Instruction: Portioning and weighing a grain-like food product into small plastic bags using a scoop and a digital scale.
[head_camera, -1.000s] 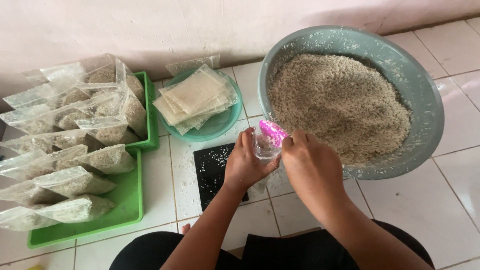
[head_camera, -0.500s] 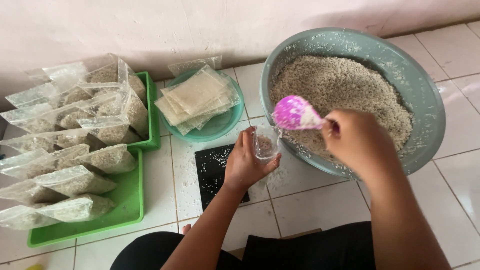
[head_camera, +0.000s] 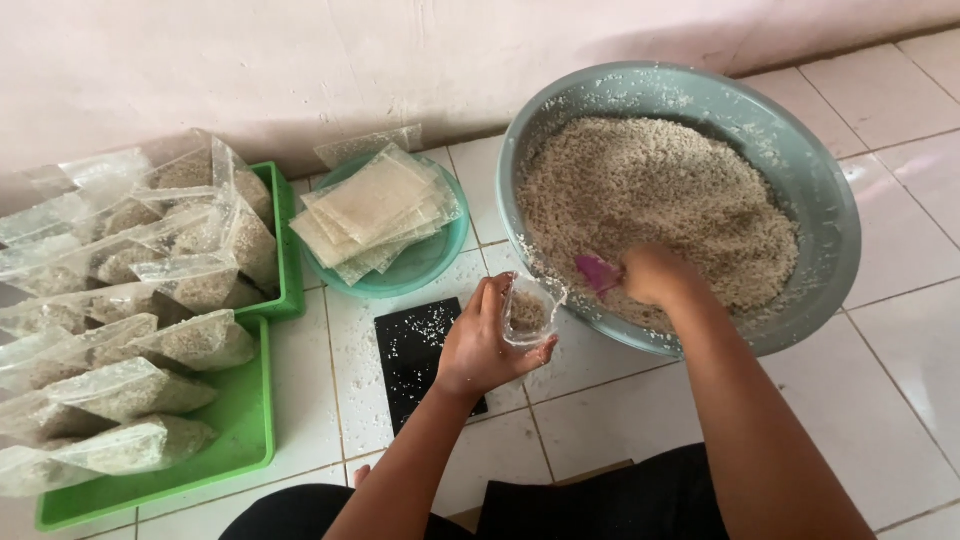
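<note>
- Clear little plastic bag (head_camera: 530, 310) is pinched open in the left hand (head_camera: 485, 345), held up just outside the rim of the big basin, over the white floor tiles (head_camera: 600, 420). It's got a bit of grain in the bottom already.
- Right hand (head_camera: 655, 275) is down in the large grey-green round plastic basin (head_camera: 830, 210), closed around a small pink plastic scoop (head_camera: 598, 272) that's dug into the heap of pale beige grain (head_camera: 650, 190). So the two hands are apart, each clamped on its own thing, with the basin rim between them.
- Flat black rectangular scale (head_camera: 415, 350) sits on the floor right under the left wrist, dusted with loose grains.
- Small teal round bowl (head_camera: 435, 255) to the left of the basin holds a stack of empty flat clear bags (head_camera: 375, 210).
- Two bright green plastic trays (head_camera: 250, 430) on the far left are piled with filled clear bags of grain (head_camera: 160, 345), lying on their sides and overlapping.
- Pale pink wall (head_camera: 400, 60) runs along the back, and stray grains are scattered on the tiles near the basin.
</note>
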